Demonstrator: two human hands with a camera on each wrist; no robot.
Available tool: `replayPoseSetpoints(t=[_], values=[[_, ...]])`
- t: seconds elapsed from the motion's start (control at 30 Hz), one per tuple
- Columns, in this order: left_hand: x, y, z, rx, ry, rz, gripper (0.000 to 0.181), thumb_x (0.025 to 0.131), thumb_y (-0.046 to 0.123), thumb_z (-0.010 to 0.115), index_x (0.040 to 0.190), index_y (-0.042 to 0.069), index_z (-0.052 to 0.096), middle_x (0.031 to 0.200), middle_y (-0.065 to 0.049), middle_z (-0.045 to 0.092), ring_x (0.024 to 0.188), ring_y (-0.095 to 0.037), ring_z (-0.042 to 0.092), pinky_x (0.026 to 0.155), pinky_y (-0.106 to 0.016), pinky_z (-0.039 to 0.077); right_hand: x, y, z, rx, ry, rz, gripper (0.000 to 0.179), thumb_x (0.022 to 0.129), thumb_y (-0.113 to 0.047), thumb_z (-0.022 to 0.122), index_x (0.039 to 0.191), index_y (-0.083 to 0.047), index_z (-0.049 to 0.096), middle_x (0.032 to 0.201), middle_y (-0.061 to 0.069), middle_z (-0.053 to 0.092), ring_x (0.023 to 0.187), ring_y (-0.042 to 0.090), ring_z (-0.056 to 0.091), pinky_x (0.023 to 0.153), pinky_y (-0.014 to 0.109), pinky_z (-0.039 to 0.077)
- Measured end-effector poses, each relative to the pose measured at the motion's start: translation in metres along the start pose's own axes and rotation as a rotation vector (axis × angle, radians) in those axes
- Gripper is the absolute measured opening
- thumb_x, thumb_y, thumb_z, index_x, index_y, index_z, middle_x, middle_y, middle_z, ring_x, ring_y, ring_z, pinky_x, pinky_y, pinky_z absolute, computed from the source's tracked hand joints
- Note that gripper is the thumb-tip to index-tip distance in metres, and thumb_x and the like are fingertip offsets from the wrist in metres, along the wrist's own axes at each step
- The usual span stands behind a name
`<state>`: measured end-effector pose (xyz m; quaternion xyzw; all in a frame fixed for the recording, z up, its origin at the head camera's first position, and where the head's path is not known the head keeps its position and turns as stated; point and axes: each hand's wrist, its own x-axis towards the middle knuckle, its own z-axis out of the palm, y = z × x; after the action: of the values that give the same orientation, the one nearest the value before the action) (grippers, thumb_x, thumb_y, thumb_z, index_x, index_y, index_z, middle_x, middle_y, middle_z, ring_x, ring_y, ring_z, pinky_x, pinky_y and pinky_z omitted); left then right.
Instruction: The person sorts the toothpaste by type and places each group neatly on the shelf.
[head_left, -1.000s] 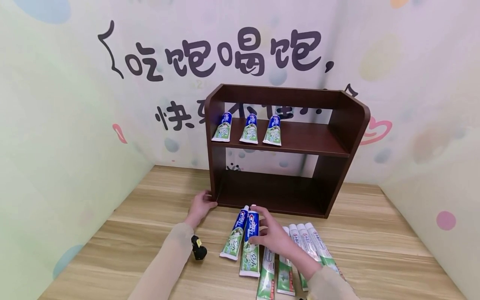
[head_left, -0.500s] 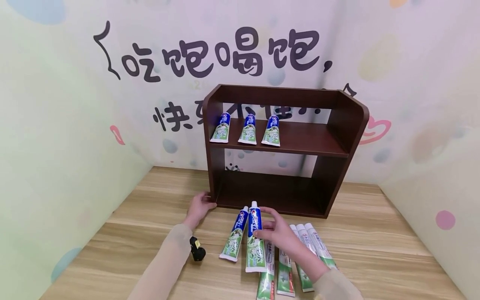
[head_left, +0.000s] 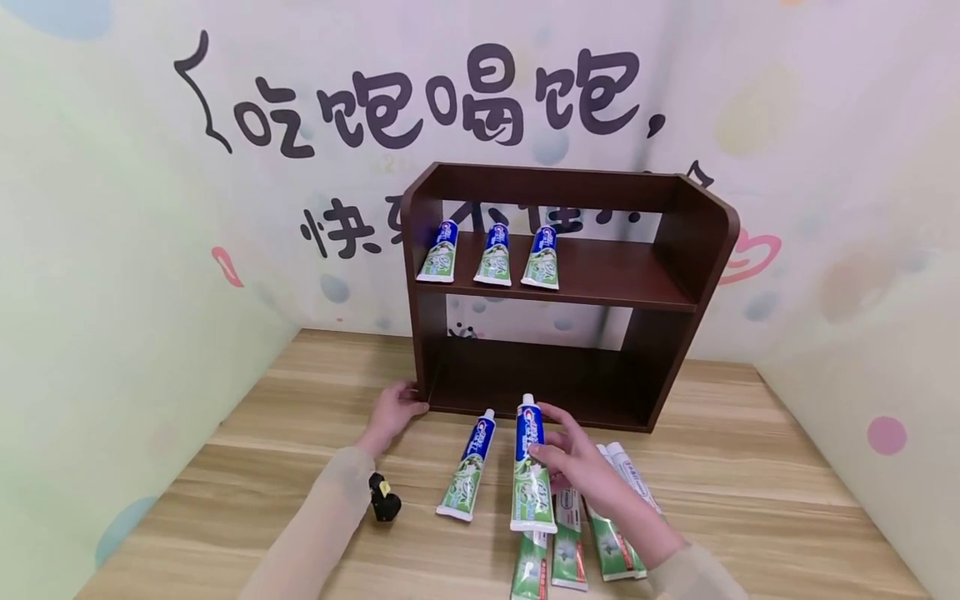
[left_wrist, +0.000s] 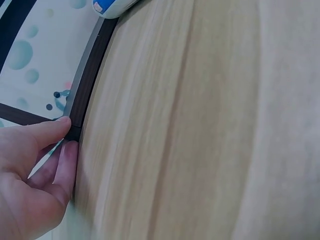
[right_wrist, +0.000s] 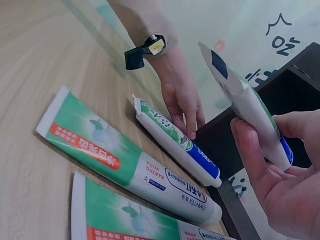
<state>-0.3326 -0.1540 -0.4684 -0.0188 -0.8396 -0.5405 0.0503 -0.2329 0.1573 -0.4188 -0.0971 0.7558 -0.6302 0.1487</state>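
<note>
My right hand (head_left: 581, 462) holds a blue and green toothpaste tube (head_left: 532, 492) above the table, thumb on one side and fingers on the other, cap toward the shelf. At the lower left front corner of the dark brown two-tier shelf (head_left: 611, 271), my left hand (head_left: 390, 417) pinches the frame; the left wrist view shows its thumb (left_wrist: 47, 132) and fingers around that corner. A second blue and green tube (head_left: 468, 471) lies on the table between the hands. Three matching tubes (head_left: 493, 258) lie in a row on the upper tier, from its left side.
Several white and green toothpaste tubes (head_left: 570, 546) lie side by side below and right of my right hand, partly hidden by it and the forearm. The lower tier (head_left: 547, 375) holds nothing visible. Printed walls (head_left: 135, 275) enclose the wooden table (head_left: 262, 475).
My right hand has lifted the blue and green tube off the table and carried it to the right, away from the one lying beside it. The left hand has stayed at the shelf corner.
</note>
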Motion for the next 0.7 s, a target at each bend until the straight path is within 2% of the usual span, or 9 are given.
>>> replayPoseSetpoints(t=[0.13, 0.43, 0.7], values=[[0.0, 0.0, -0.002, -0.017, -0.002, 0.008, 0.045, 0.087, -0.003, 0.066, 0.128, -0.015, 0.053, 0.122, -0.036, 0.062, 0.115, -0.046, 0.062, 0.095, -0.047, 0.055, -0.002, -0.001, -0.007, 0.003, 0.033, 0.006, 0.07, 0.096, -0.03, 0.063, 0.153, -0.026, 0.024, 0.138, 0.023, 0.055, 0.093, 0.02, 0.065, 0.075, 0.035, 0.058], [0.008, -0.006, -0.003, 0.079, 0.025, 0.048, 0.043, 0.084, -0.001, 0.071, 0.123, -0.013, 0.058, 0.114, -0.032, 0.067, 0.106, -0.042, 0.067, 0.092, -0.047, 0.056, -0.01, -0.003, -0.018, 0.046, 0.037, -0.026, 0.069, 0.097, -0.026, 0.062, 0.154, -0.025, 0.023, 0.137, 0.024, 0.054, 0.096, 0.02, 0.066, 0.075, 0.034, 0.059], [0.013, -0.007, -0.007, 0.08, -0.033, 0.083, 0.046, 0.083, 0.001, 0.072, 0.124, -0.013, 0.057, 0.111, -0.032, 0.068, 0.103, -0.041, 0.068, 0.086, -0.044, 0.058, -0.019, -0.004, -0.025, 0.06, 0.041, -0.051, 0.07, 0.098, -0.021, 0.06, 0.155, -0.022, 0.019, 0.135, 0.025, 0.054, 0.095, 0.019, 0.066, 0.075, 0.034, 0.06]])
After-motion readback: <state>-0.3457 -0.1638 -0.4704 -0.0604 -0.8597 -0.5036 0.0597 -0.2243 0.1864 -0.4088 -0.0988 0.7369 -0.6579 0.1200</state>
